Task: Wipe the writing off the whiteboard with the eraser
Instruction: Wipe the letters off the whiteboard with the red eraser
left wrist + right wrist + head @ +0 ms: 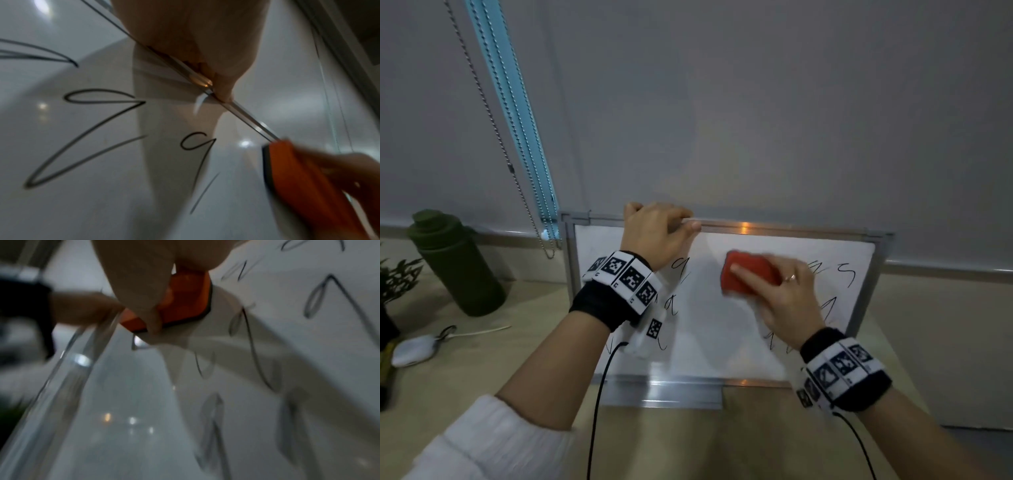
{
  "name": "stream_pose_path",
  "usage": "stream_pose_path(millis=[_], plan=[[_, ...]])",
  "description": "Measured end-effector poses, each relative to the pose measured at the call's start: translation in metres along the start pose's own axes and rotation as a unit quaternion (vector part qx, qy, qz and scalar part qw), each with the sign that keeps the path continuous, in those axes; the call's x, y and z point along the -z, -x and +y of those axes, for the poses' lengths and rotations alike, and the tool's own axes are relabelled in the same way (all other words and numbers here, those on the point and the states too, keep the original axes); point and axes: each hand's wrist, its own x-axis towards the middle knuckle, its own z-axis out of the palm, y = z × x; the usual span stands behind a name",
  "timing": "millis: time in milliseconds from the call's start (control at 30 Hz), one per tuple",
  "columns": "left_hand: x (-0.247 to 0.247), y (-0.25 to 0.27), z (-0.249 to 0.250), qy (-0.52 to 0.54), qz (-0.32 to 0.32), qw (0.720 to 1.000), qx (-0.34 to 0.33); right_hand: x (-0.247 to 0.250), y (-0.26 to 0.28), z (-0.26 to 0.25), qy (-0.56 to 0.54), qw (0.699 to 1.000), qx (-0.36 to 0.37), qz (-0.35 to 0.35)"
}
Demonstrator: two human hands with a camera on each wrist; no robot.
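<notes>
A small whiteboard with a metal frame leans against the wall on the desk. Black writing shows at its right side, and more writing lies at the left beside my left wrist; the middle band is blank. My left hand grips the board's top edge, fingers curled over the frame. My right hand holds a red eraser pressed flat on the board near the upper middle. The eraser has a dark felt underside. Motion blur smears the eraser and the right hand.
A dark green bottle stands left of the board. A white pouch with a cord and a plant lie at the far left. Blind chains hang by the board's top left corner. The board's tray faces me.
</notes>
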Motion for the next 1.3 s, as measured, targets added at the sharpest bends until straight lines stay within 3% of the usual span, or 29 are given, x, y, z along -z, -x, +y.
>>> stream_pose_path(millis=[67, 133, 200, 300, 400, 500, 566, 633, 700, 766, 833, 900, 1033, 1133, 1200, 1300], plan=[[0.001, 0.001, 0.001, 0.005, 0.002, 1.000, -0.001, 0.009, -0.017, 0.004, -0.010, 0.995, -0.095, 0.018], [0.001, 0.002, 0.002, 0.012, 0.006, 1.000, 0.001, 0.005, -0.011, -0.006, -0.012, 0.992, -0.127, 0.004], [0.001, 0.001, 0.003, 0.010, 0.010, 1.000, 0.001, -0.011, 0.018, -0.022, 0.012, 0.996, -0.086, -0.036], [0.000, 0.000, 0.001, 0.005, 0.014, 1.000, -0.002, -0.030, 0.069, -0.039, 0.059, 0.987, 0.053, -0.138], [-0.001, 0.001, -0.001, -0.002, 0.021, 1.000, -0.011, -0.032, 0.075, -0.036, 0.058, 0.985, 0.070, -0.145], [-0.001, 0.002, -0.001, -0.009, 0.019, 1.000, -0.018, -0.018, 0.037, -0.021, 0.005, 0.997, -0.081, -0.009], [-0.001, 0.002, -0.001, -0.008, 0.020, 1.000, -0.014, -0.007, 0.010, -0.009, -0.042, 0.973, -0.217, 0.062], [-0.001, 0.002, -0.001, -0.005, 0.018, 1.000, -0.006, -0.007, 0.002, -0.007, -0.048, 0.955, -0.278, 0.091], [-0.002, 0.002, -0.001, -0.007, 0.026, 1.000, -0.010, -0.015, 0.016, -0.015, -0.020, 0.971, -0.230, 0.067], [-0.002, 0.000, -0.002, -0.007, 0.027, 0.999, -0.015, -0.025, 0.043, -0.022, 0.028, 0.996, -0.080, -0.005], [-0.003, 0.000, -0.002, -0.004, 0.029, 0.999, -0.018, -0.025, 0.057, -0.013, 0.070, 0.996, 0.043, -0.048], [-0.004, -0.001, -0.003, -0.002, 0.034, 0.999, -0.018, -0.013, 0.046, 0.004, 0.063, 0.997, 0.044, -0.026], [-0.007, 0.000, -0.004, -0.005, 0.040, 0.999, -0.019, 0.013, 0.022, 0.039, 0.026, 0.995, -0.095, 0.034], [-0.007, 0.001, -0.004, 0.003, 0.053, 0.998, -0.022, 0.011, 0.030, 0.031, 0.023, 0.989, -0.133, 0.056], [-0.007, 0.001, -0.003, 0.008, 0.057, 0.998, -0.024, 0.001, 0.046, 0.016, 0.027, 0.997, -0.073, 0.021], [-0.007, 0.000, -0.003, 0.011, 0.055, 0.998, -0.027, 0.002, 0.059, 0.023, 0.067, 0.993, 0.087, -0.053]])
